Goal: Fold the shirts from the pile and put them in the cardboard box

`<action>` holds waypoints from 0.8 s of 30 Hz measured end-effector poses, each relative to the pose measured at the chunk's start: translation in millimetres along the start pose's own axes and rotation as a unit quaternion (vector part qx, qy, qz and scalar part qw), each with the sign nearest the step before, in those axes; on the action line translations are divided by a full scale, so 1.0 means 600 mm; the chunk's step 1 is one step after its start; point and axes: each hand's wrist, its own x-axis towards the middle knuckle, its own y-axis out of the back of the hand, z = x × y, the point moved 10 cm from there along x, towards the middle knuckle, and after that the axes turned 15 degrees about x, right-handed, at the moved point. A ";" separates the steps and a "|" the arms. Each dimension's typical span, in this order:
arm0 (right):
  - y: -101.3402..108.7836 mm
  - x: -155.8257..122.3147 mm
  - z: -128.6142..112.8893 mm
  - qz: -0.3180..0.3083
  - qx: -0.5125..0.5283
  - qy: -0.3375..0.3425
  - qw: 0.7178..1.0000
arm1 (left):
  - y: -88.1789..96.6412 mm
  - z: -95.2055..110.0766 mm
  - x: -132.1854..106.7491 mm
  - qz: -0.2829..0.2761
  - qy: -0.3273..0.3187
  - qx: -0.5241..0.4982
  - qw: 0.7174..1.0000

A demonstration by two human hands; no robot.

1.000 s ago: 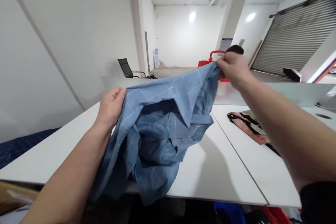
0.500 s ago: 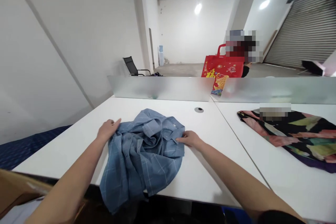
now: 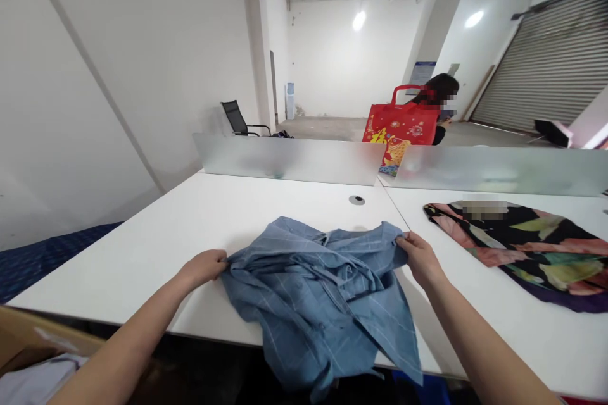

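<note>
A blue shirt [image 3: 313, 304] with thin white check lines stretches between my two hands, rumpled in the middle. Its lower part drapes over the front edge of the white table [image 3: 156, 247]. My left hand [image 3: 208, 266] is closed on the shirt's left corner. At the upper right corner, my right hand [image 3: 420, 256] pinches the cloth between thumb and fingers. Folds hide the sleeves and much of the front.
Patterned dark clothing [image 3: 536, 240] lies on the right table. A frosted divider [image 3: 294, 158] runs along the back. Beyond it are a red bag [image 3: 403, 123], a person [image 3: 439, 95] and a black chair [image 3: 237, 119]. A cardboard box [image 3: 42, 329] stands at lower left.
Both hands have closed on the shirt and moved right with it. The right hand went farther, so the cloth is spread wider and hangs more over the front edge.
</note>
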 end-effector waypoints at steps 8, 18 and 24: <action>-0.069 -0.094 0.037 -0.125 -0.011 -0.081 0.989 | 0.104 0.216 -0.014 0.237 -0.144 0.039 0.960; -0.103 -0.192 -0.135 -0.277 -0.223 0.209 0.911 | 0.062 0.338 0.067 0.084 -0.231 -0.020 0.969; -0.155 -0.229 -0.180 -0.323 -0.225 0.272 0.878 | 0.095 0.446 -0.009 0.090 -0.276 -0.103 0.951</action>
